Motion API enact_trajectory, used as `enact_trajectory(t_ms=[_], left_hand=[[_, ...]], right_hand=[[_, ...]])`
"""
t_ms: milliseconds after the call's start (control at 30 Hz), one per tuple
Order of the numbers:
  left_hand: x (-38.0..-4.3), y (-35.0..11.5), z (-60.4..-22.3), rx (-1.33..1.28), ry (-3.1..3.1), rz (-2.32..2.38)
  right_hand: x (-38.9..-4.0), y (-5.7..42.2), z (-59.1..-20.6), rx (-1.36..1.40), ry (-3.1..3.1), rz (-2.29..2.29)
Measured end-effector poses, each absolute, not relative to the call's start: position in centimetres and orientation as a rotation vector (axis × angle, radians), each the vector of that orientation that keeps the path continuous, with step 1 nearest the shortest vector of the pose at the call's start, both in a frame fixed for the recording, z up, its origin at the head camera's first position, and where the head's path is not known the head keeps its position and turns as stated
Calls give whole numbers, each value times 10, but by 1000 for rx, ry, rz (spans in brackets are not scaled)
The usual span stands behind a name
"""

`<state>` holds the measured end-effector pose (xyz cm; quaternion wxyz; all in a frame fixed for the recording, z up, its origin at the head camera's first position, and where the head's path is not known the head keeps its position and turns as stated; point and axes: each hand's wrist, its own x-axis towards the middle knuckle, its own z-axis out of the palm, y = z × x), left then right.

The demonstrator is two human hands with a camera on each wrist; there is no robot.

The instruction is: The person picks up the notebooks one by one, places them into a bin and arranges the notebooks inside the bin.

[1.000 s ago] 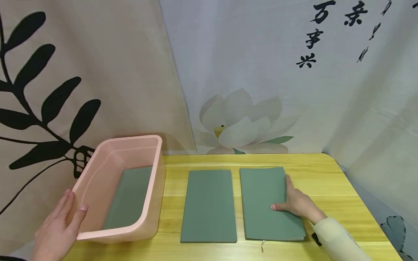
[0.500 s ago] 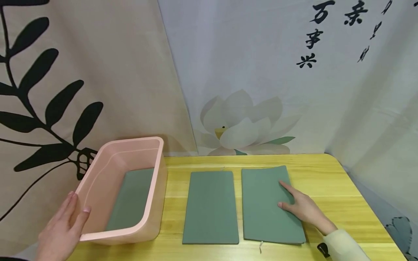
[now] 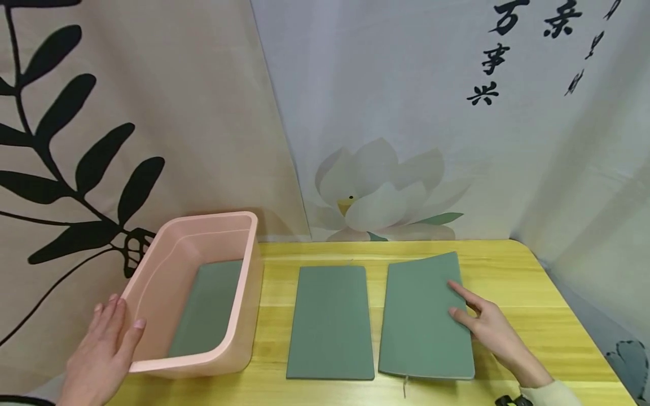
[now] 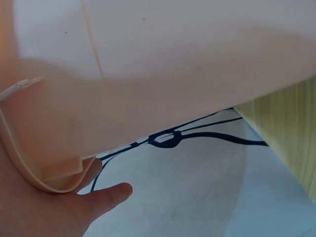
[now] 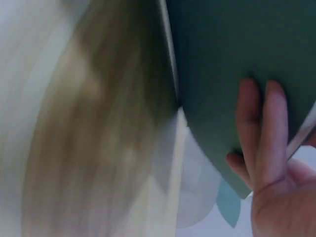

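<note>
Right wrist view: the right-hand grip (image 5: 272,173) is closed on the held notebook (image 3: 421,321), several fingers pressed long against its underside, while from the head camera thumb and index finger lie on its upper cover. This green notebook is to the right of the pink tub (image 3: 247,327), the farther of two there, tilted with its right side raised (a thin ribbon (image 3: 404,386) trails from its near edge). The left-hand grip (image 3: 99,355) is at the tub's near left corner, the rim held between thumb, inside, and outstretched fingers, outside. Just to the right of the tub, the flat notebook (image 3: 331,324) lies on the yellow bench (image 3: 500,268). Inside the tub rests the third notebook (image 3: 208,307), partly hidden by its wall. Behind the tub hangs a pale curtain (image 3: 218,113), printed with dark leaves (image 3: 104,155).
</note>
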<state>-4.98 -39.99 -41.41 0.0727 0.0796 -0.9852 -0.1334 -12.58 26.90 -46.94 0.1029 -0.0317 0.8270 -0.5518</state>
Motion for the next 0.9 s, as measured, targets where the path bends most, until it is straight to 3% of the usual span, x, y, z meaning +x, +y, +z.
enact_trajectory(t_ms=[367, 900], left_hand=[[-46, -399, -417, 102, -2916, -364], [-49, -397, -407, 209, -2958, -416]], right_hand=[[-112, 257, -444, 72, 2251, -1999], [-95, 176, -399, -11, 1967, -2360]])
